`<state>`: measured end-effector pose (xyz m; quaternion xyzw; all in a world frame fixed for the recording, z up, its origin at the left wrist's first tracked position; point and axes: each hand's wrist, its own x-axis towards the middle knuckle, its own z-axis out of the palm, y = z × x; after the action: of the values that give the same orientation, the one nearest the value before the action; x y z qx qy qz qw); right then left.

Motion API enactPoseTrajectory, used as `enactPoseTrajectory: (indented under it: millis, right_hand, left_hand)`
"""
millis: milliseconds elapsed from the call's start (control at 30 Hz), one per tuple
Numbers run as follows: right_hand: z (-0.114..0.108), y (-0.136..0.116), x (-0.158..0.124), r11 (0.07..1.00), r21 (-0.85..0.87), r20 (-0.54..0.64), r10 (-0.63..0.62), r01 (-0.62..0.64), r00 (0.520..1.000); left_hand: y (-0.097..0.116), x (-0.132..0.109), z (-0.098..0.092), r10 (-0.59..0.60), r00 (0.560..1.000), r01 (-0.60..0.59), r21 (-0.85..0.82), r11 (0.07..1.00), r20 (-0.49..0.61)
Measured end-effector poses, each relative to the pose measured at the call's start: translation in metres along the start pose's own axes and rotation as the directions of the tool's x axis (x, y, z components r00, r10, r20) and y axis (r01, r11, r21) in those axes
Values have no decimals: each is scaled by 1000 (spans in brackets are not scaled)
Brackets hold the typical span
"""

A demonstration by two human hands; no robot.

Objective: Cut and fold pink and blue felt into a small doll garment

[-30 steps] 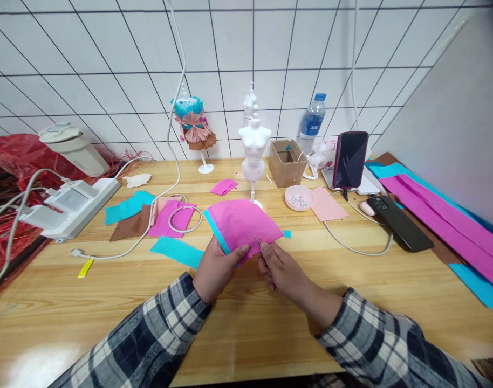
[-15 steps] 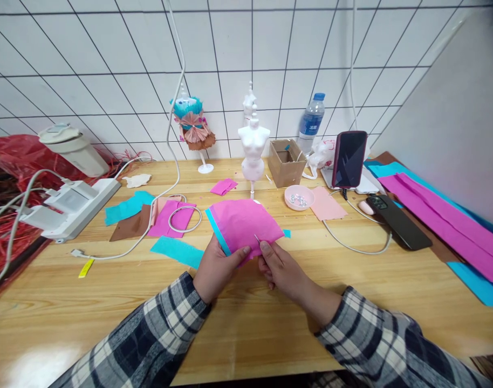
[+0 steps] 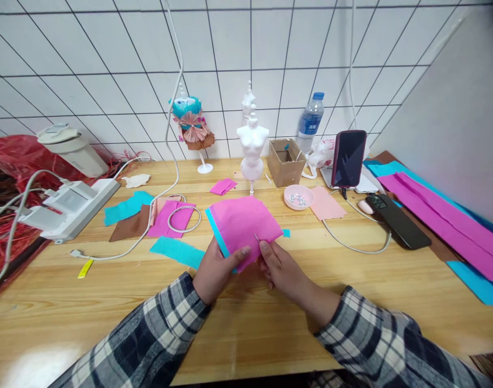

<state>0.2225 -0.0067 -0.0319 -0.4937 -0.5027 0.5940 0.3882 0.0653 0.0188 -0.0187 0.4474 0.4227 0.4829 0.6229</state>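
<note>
A bright pink, fan-shaped sheet (image 3: 246, 223) with a blue strip (image 3: 217, 233) along its left edge is held above the table; it looks like crepe paper. My left hand (image 3: 216, 268) pinches its lower left part, thumb on top and fingers hidden behind. At the lower right, my right hand (image 3: 282, 269) is closed with thumb and forefinger on a thin needle-like metal piece (image 3: 257, 237), whose tip lies against the pink surface. Behind the sheet stands a small white dress form (image 3: 252, 143). A blue strip (image 3: 177, 252) lies left of my left hand.
A pink bowl of shiny beads (image 3: 299, 198), cardboard box (image 3: 286, 163), water bottle (image 3: 310, 124) and upright phone (image 3: 349, 159) stand behind. Another phone (image 3: 398, 221) lies right. Left are a power strip (image 3: 79, 207), looping cable (image 3: 125, 257) and a decorated dress form (image 3: 193, 126).
The pink sheet has shifted slightly between my hands, and its lower edge hangs a little further down. Both hands keep nearly the same place and grip.
</note>
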Motion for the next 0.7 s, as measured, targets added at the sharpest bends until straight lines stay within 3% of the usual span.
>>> enactPoseTrajectory:
  millis: [100,167,367,700]
  right_hand:
    - [0,1,-1,998,-61,-6,-33,32,999]
    - [-1,0,-2,996,-84,-6,-37,37,999]
    - [-1,-1,-2,994,-95,24,-44,46,999]
    - [-1,-1,-3,998,-65,42,-18,21,999]
  left_hand:
    - [5,1,-1,6,1000,0,-205,979,26]
    - [7,4,-2,-8,1000,13,-233,972,19]
    - [5,8,-5,-21,1000,21,-32,999,1]
    - [0,7,-5,12,995,0,128,992,-95]
